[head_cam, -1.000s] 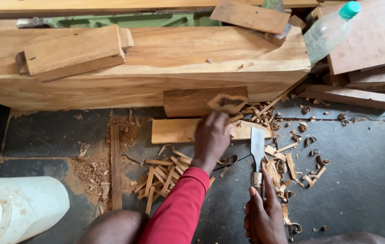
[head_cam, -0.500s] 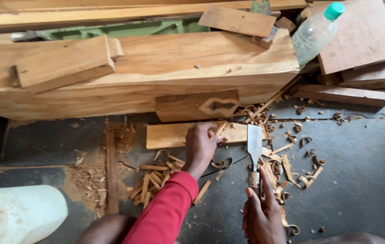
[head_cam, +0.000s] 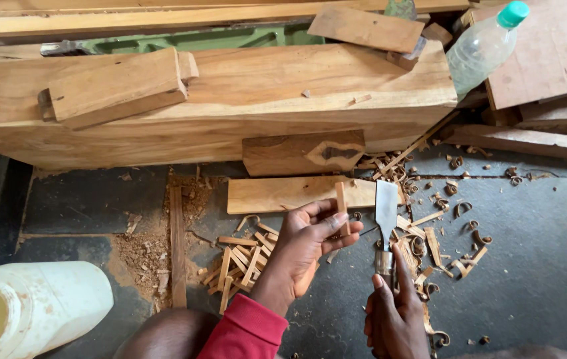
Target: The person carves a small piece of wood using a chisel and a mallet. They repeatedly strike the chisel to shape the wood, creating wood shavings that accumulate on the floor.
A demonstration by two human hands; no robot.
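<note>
The left hand [head_cam: 306, 242] is raised palm-up over the floor [head_cam: 529, 266], its thumb and fingers pinched on a small wooden stick [head_cam: 342, 207] that stands nearly upright between them. Just to its right, the right hand [head_cam: 395, 312] is wrapped tight around the handle of a chisel [head_cam: 386, 223], whose wide flat blade points away from the person, close beside the stick but not touching it. Below and left of the left hand lies a pile of short cut sticks [head_cam: 240, 262] on the dark floor, with a patch of sawdust [head_cam: 143, 256] further left. Curled wood shavings [head_cam: 449, 239] are scattered to the right of the chisel. Just beyond the hands a flat light board [head_cam: 277, 194] lies on the floor, and behind it a darker block [head_cam: 303, 151] leans against a big timber beam [head_cam: 243, 100] that runs across the far side. A clear plastic bottle [head_cam: 483, 46] with a green cap lies at the far right among wood offcuts. A white plastic container [head_cam: 30, 309] sits at the near left corner.
</note>
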